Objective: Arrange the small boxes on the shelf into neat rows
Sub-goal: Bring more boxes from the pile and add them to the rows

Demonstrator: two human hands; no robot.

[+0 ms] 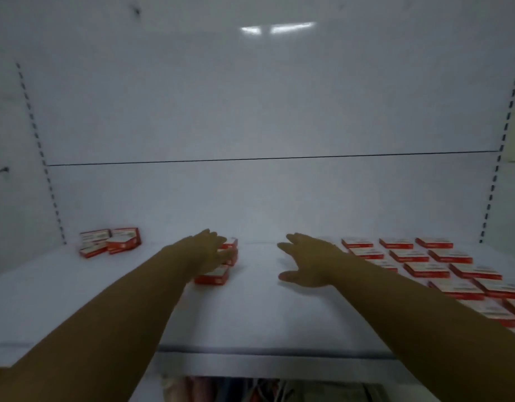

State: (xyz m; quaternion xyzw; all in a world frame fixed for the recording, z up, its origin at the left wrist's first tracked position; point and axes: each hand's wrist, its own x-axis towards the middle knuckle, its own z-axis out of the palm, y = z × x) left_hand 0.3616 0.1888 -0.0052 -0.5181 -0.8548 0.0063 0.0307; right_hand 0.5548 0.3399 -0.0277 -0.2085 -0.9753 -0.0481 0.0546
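Small red and white boxes lie on a white shelf [259, 320]. A loose pile of boxes [109, 242] sits at the far left. A short stack of boxes [214, 275] stands left of centre, and my left hand [211, 250] reaches over it with straight fingers touching its top boxes. Several boxes in neat rows [427, 269] cover the right side. My right hand [307, 261] hovers flat with fingers spread, just left of those rows, holding nothing. My right forearm hides part of the rows.
A white back panel [265, 111] closes the shelf behind. Slotted uprights run up the left side [41, 152] and right side [500, 152]. The shelf's grey front lip [250, 364] is near me; coloured goods show dimly below it.
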